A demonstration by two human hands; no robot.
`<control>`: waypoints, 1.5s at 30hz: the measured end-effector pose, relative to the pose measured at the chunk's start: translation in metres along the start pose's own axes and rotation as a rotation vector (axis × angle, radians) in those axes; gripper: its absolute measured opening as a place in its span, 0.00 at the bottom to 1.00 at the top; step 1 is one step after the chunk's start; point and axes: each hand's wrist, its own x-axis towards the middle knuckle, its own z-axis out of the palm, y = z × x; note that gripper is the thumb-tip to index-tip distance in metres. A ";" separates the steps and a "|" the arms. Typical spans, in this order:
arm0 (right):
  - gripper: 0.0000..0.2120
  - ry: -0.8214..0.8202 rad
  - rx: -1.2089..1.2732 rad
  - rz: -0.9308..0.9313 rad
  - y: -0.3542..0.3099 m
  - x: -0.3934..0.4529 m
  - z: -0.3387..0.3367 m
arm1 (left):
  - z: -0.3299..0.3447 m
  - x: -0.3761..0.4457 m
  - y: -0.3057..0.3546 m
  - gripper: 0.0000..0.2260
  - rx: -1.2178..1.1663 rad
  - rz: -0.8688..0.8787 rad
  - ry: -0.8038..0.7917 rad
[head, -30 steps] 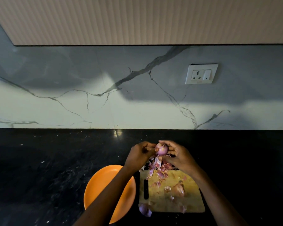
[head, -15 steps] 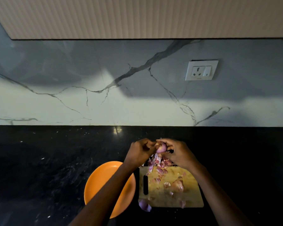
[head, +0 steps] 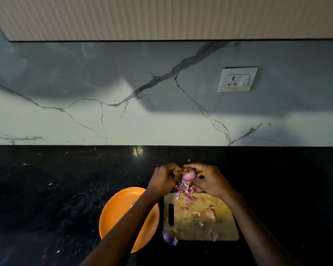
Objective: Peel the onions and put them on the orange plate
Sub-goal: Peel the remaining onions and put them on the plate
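A small purple onion (head: 189, 175) is held above the far end of the wooden cutting board (head: 225, 230). My right hand (head: 208, 180) grips it from the right, and my left hand (head: 164, 179) pinches at its left side, where a strip of skin hangs down. Loose purple peels (head: 186, 191) are heaped on the board's far edge. An unpeeled onion (head: 209, 215) lies on the board's middle. The orange plate (head: 115, 214) sits left of the board, partly hidden by my left forearm.
A purple onion piece (head: 169, 238) lies on the black counter (head: 56, 189) at the board's near left corner. A marble backsplash rises behind, with a white socket (head: 237, 79) at the right. A ribbed cabinet hangs above.
The camera has tilted slightly, so the scene has shifted in the frame. My hands have turned the onion a little between them, and a strip of skin now hangs from it.
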 end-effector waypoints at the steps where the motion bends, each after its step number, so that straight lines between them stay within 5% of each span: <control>1: 0.26 -0.001 -0.004 -0.004 0.000 0.000 0.000 | 0.001 -0.001 0.000 0.02 0.015 0.011 0.001; 21: 0.27 -0.015 0.003 0.015 0.006 -0.001 0.003 | 0.003 -0.002 -0.004 0.04 0.033 0.031 0.011; 28: 0.28 0.004 0.088 0.015 0.002 -0.001 0.002 | 0.005 -0.005 -0.003 0.05 -0.168 -0.010 0.012; 33: 0.39 0.001 0.110 0.019 0.000 -0.002 0.002 | 0.006 -0.006 -0.005 0.15 -0.317 -0.043 0.052; 45: 0.29 -0.002 0.175 0.068 0.008 -0.003 0.002 | -0.008 -0.005 -0.009 0.06 -0.187 -0.033 -0.017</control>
